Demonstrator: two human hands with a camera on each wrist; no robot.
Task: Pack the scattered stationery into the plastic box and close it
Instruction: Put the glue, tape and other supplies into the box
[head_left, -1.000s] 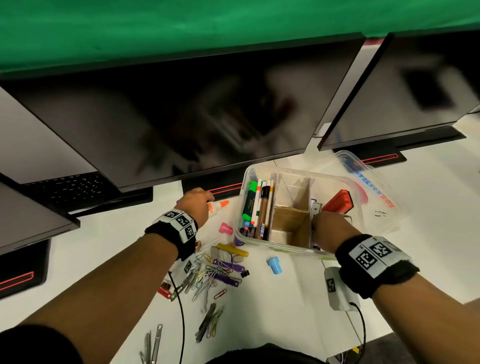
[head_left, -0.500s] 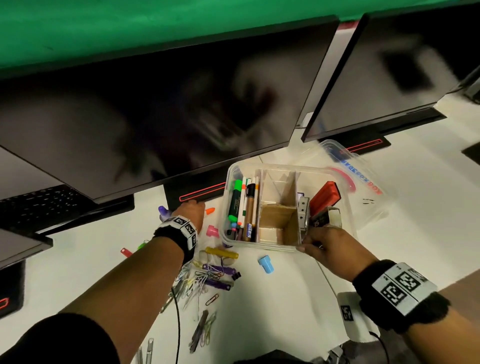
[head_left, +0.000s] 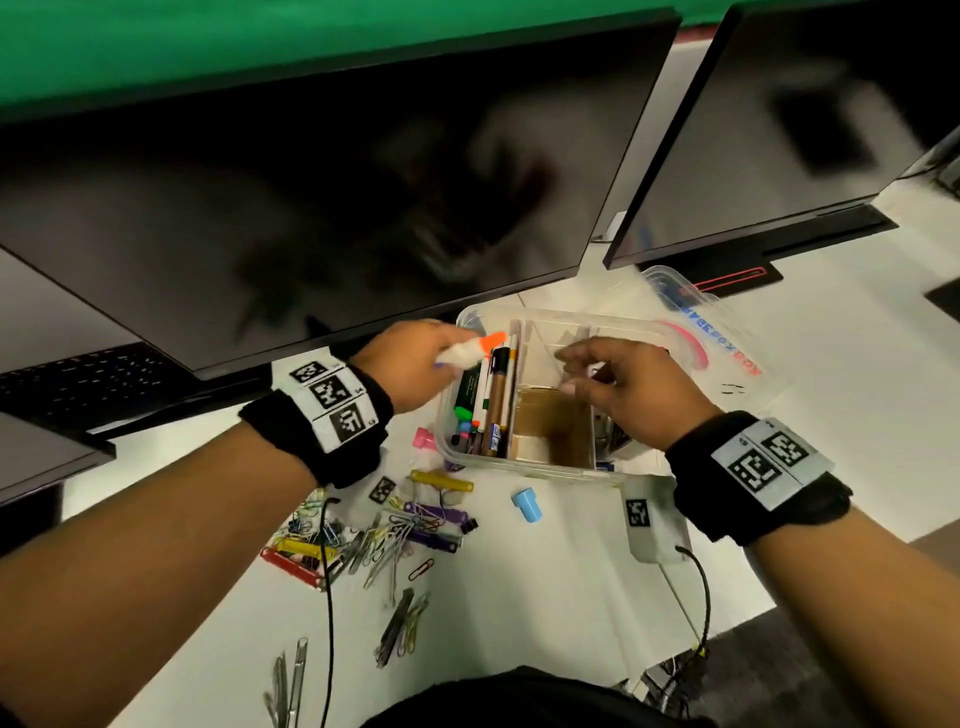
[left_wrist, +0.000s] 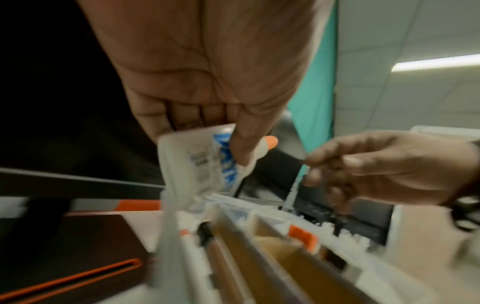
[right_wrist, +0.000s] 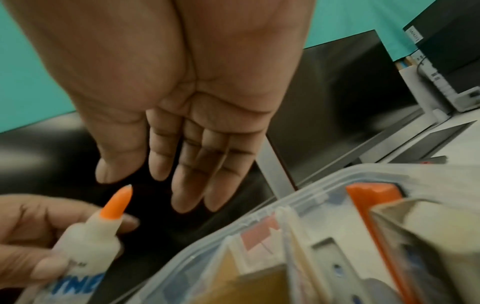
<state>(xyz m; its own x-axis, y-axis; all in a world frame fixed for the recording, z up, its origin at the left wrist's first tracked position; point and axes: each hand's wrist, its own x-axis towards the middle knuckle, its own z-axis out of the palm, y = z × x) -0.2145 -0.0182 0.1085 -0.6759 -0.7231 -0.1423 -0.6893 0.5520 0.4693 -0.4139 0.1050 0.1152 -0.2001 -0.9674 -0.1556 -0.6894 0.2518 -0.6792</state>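
A clear plastic box (head_left: 451, 457) with card dividers stands on the white desk, its left section full of pens and markers (head_left: 488, 405). My left hand (head_left: 410, 364) grips a white glue bottle with an orange tip (head_left: 470, 349) (left_wrist: 200, 162) (right_wrist: 88, 244) over the box's far left corner. My right hand (head_left: 618, 384) (right_wrist: 182, 164) hovers above the middle of the box, fingers relaxed and holding nothing. A red item (right_wrist: 374, 197) lies in the box's right section.
The clear lid (head_left: 706, 332) lies behind the box to the right. Paper clips (head_left: 384, 540), a blue cap (head_left: 527, 504), a pink cap (head_left: 423, 439), yellow and purple items litter the desk in front. Two monitors (head_left: 311, 197) overhang the back.
My left hand lifted the glue bottle off the desk and carried it right, over the box. My right hand left the box's near right edge and rose above its middle.
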